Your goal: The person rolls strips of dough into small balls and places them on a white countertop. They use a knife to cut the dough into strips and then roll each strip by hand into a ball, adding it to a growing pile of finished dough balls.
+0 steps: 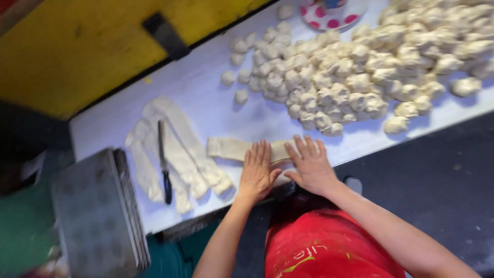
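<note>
On the white table (pixel 216 108), both flat hands (pixel 257 172) press a dough strip (pixel 231 148) lying crosswise.

Bakery or food workshop: white work table (pixel 216 103) heaped with dough pieces (pixel 360 77), dough strips (pixel 175 149), knife (pixel 164 159), metal trays (pixel 98 211).

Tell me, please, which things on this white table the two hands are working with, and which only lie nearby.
In use:
- left hand and right hand, both flat on the pale rolled strip of dough

Lying about:
- black-handled knife on long flattened dough strips
- heap of small pale dough balls
- white dish with pink dots
- stacked grey metal trays
</note>
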